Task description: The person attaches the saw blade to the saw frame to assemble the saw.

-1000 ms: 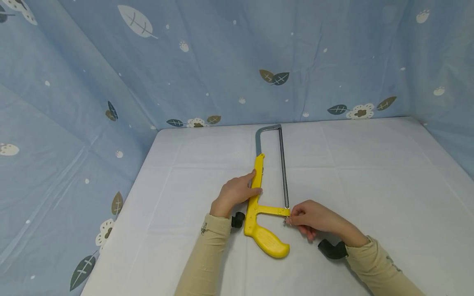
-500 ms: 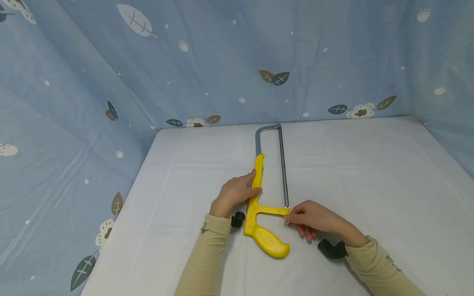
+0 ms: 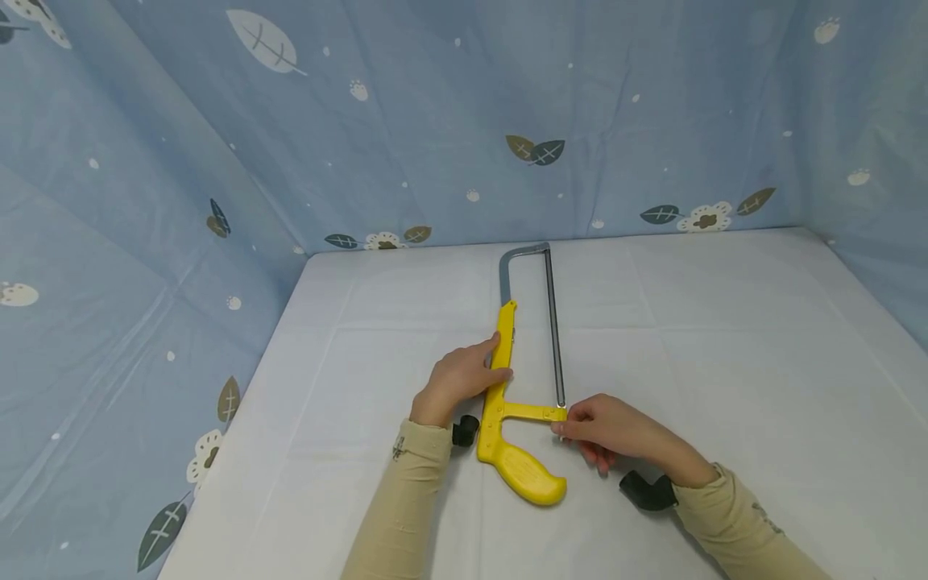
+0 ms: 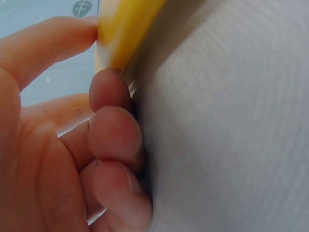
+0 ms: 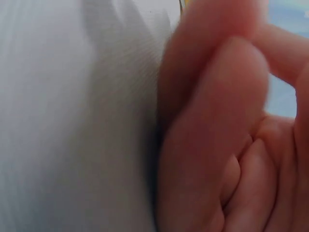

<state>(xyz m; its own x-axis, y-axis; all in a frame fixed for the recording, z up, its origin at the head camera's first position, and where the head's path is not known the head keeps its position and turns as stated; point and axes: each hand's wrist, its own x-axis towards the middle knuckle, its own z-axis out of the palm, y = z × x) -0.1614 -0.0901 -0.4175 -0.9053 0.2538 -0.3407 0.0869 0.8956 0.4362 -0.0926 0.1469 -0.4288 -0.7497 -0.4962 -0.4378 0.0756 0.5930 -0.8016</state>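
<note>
A hacksaw with a yellow frame (image 3: 492,435) and a dark blade (image 3: 554,330) lies flat on the white cloth, its yellow handle toward the person. My left hand (image 3: 461,379) grips the frame's long yellow bar between thumb and fingers; the left wrist view shows the bar (image 4: 130,34) at the fingertips and several curled fingers against the cloth. At the near end of the blade, my right hand (image 3: 616,427) pinches the small metal wing nut, mostly covered by its fingers. In the right wrist view the right hand's curled fingers (image 5: 212,125) hide the nut.
White cloth (image 3: 725,338) covers the table, whose back edge meets a blue patterned curtain (image 3: 435,121). A black wrist-camera mount (image 3: 648,491) sits by the right wrist, and another black mount (image 3: 466,431) by the left.
My right thumb and fingertips have shifted slightly around the wing nut, covering more of it. The left hand and the hacksaw look unmoved.
</note>
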